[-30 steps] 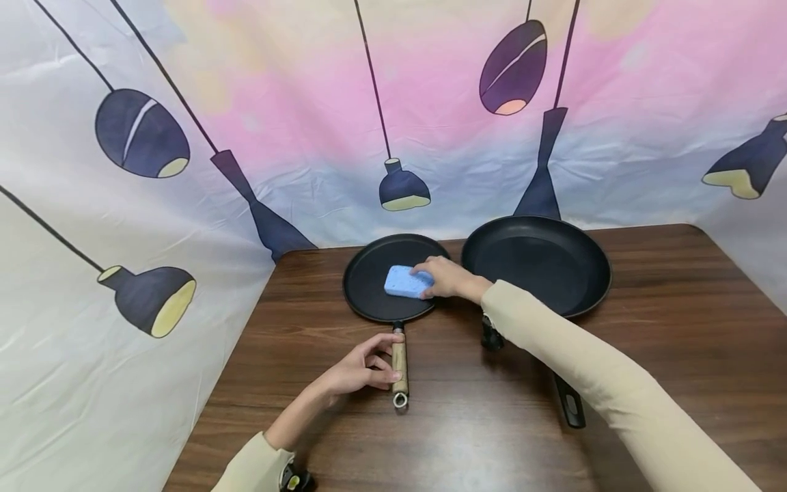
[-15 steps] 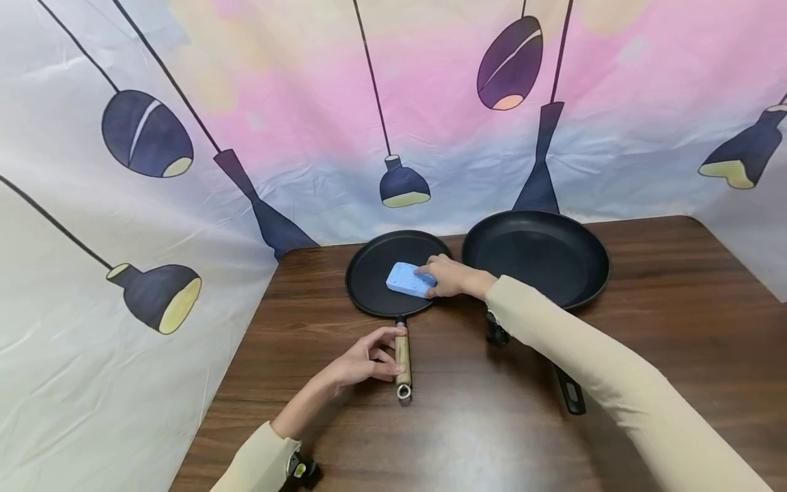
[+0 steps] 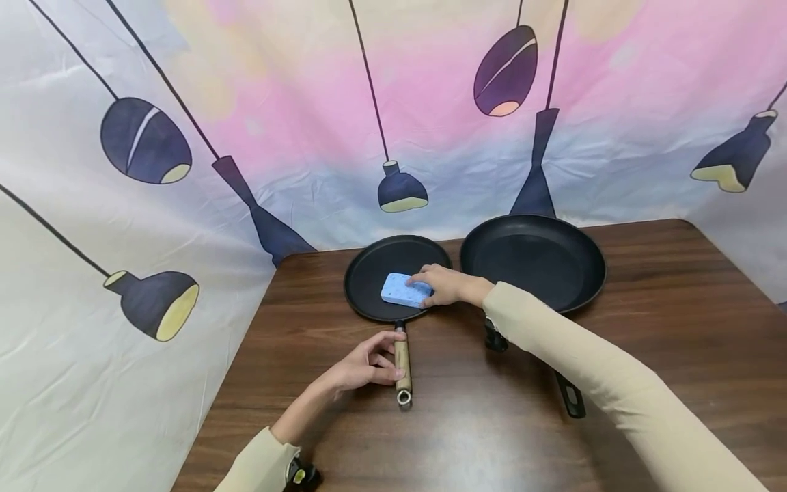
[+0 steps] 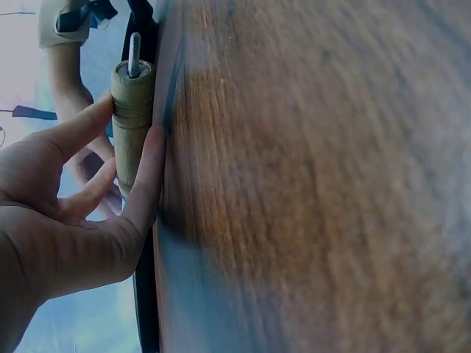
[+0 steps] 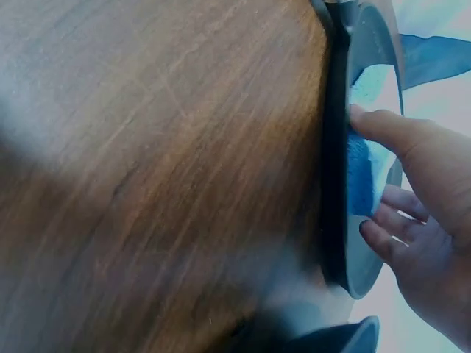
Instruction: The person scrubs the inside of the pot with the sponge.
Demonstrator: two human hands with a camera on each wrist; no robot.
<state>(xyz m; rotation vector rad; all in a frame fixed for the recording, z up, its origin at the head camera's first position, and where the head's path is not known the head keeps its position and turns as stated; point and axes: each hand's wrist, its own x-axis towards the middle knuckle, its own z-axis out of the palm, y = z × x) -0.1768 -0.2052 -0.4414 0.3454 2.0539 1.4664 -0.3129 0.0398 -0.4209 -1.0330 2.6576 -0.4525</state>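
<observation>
A flat black pan (image 3: pixel 369 290) lies at the back of the table, its wooden handle (image 3: pixel 402 359) pointing toward me. My left hand (image 3: pixel 363 363) holds that handle from the left side; in the left wrist view, fingers and thumb pinch the wood (image 4: pixel 132 132) below its metal ring. On the pan's surface rests a light blue sponge (image 3: pixel 402 290), gripped at its right end by my right hand (image 3: pixel 449 285). From the right wrist, the thumb is seen on one side of the sponge (image 5: pixel 362 173), with fingers at its end. The sponge's underside is hidden.
A larger, deeper black frying pan (image 3: pixel 529 263) stands just right of the flat pan, its black handle (image 3: pixel 572 396) partly behind my right sleeve. A printed cloth (image 3: pixel 295 102) hangs behind the wooden table (image 3: pixel 479 424).
The sponge and my right hand have shifted slightly toward the handle side of the flat pan. My left hand keeps its hold on the handle. The head view has tilted a little.
</observation>
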